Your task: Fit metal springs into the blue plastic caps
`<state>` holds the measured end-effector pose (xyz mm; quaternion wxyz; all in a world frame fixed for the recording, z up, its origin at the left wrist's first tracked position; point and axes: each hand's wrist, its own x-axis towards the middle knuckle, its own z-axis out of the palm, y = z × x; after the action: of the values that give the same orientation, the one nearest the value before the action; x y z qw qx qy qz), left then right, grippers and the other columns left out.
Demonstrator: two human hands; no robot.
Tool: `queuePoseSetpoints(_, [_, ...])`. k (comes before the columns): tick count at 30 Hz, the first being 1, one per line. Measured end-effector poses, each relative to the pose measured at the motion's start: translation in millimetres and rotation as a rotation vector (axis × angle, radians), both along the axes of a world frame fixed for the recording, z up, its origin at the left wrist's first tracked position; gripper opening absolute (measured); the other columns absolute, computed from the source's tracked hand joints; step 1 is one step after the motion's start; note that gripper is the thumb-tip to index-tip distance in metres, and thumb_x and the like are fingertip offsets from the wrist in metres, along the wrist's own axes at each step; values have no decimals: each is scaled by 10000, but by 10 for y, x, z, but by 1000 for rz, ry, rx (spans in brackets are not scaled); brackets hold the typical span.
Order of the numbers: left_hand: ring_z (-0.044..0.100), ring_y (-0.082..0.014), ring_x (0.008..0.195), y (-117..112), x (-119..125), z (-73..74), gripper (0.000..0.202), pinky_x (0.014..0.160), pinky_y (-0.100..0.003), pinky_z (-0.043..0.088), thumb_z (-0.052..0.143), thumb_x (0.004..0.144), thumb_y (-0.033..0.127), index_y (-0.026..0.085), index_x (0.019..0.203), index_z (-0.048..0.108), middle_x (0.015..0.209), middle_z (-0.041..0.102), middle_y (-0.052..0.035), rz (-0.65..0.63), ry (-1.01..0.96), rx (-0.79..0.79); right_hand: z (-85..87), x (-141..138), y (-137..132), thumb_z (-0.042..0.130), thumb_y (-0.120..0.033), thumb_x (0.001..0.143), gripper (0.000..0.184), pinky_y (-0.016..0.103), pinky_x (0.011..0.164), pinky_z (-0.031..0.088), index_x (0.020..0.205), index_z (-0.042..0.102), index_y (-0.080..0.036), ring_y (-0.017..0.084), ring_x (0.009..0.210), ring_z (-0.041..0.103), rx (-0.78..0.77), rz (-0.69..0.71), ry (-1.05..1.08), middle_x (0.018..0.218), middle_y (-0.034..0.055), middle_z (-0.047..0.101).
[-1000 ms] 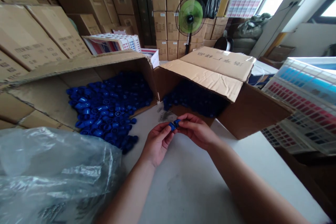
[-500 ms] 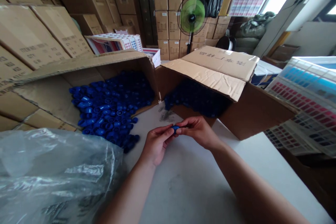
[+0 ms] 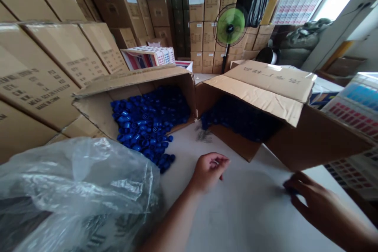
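Your head camera looks forward and down from above your hands, and your forearms reach in from the bottom edge. Your left hand is near the frame's middle, and your right hand is lower right, nearer the lens. Beyond your grip, two open cardboard cartons and farther stacked boxes fill the upper frame.

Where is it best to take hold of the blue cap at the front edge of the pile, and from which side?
Probably pinch the rim of the blue cap from above, coming from the table side: its round edge suits two fingers, and the other caps lie mainly behind it.
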<state>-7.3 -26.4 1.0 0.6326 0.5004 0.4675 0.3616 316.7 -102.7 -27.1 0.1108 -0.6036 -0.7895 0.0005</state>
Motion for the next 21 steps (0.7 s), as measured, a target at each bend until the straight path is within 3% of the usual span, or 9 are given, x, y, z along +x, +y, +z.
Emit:
queuePoseSetpoints(2, [536, -53, 516, -7, 25, -17, 409, 430, -157, 362, 642, 765, 505, 139, 945, 674, 845, 668, -65, -46, 1, 8, -161, 359, -203, 452, -461, 858, 387, 107, 517, 370, 1070, 676, -227, 30, 698, 558, 40, -80, -80, 1105, 49, 550])
queuePoseSetpoints(4, [534, -52, 523, -1, 38, -18, 393, 439, -156, 362, 634, 774, 493, 142, 947, 674, 843, 669, -64, -44, 13, 16, -152, 469, -312, 441, -546, 868, 476, 110, 456, 299, 1218, 606, -269, 42, 701, 564, 71, -179, -157, 1150, 46, 538])
queuePoseSetpoints(7, [529, -55, 520, 27, 30, -8, 380, 441, -160, 365, 639, 772, 478, 141, 943, 675, 820, 670, -60, -21, 49, 19, 101, 110, -238, 450, -636, 849, 560, 118, 476, 283, 1248, 584, -266, 93, 782, 575, 133, -263, -234, 1164, 55, 534])
queuePoseSetpoints(10, [522, -57, 515, 62, 8, -11, 372, 442, -160, 366, 637, 772, 485, 148, 925, 677, 799, 673, -55, 21, 85, 35, 408, -624, 200, 401, -569, 920, 483, 138, 698, 429, 1257, 581, -273, 112, 990, 559, 89, -220, -141, 1230, 57, 502])
queuePoseSetpoints(12, [518, -57, 514, 76, -8, -24, 371, 436, -157, 359, 629, 774, 497, 154, 910, 673, 800, 676, -53, 59, 102, 43, 534, -1090, 660, 380, -507, 948, 426, 167, 811, 443, 1215, 609, -266, 122, 1023, 544, -37, -184, -68, 1207, 65, 514])
queuePoseSetpoints(14, [508, -58, 505, 80, -26, -45, 383, 420, -156, 345, 630, 769, 513, 154, 900, 666, 784, 670, -48, 81, 109, 44, 580, -1414, 1155, 397, -424, 949, 391, 220, 881, 441, 1214, 609, -230, 149, 1023, 543, -142, -250, 1, 1183, 89, 521])
queuePoseSetpoints(16, [498, -61, 494, 82, -45, -67, 402, 404, -160, 338, 634, 760, 526, 152, 903, 659, 768, 658, -40, 88, 106, 43, 576, -1574, 1572, 440, -392, 934, 385, 258, 911, 437, 1214, 607, -188, 170, 1015, 548, -154, -289, 35, 1173, 112, 520])
queuePoseSetpoints(18, [494, -63, 488, 88, -61, -85, 412, 397, -162, 334, 636, 757, 531, 146, 904, 655, 749, 648, -35, 93, 95, 45, 554, -1615, 1824, 476, -357, 918, 381, 259, 930, 429, 1211, 609, -151, 174, 1018, 549, -152, -311, 70, 1152, 131, 526])
queuePoseSetpoints(21, [508, -67, 493, 115, -59, -98, 404, 407, -167, 355, 668, 742, 503, 132, 902, 653, 738, 639, -33, 165, 25, 39, 521, -1616, 1844, 498, -360, 912, 388, 218, 936, 417, 1208, 611, -137, 159, 1046, 535, -138, -320, 114, 1144, 131, 533])
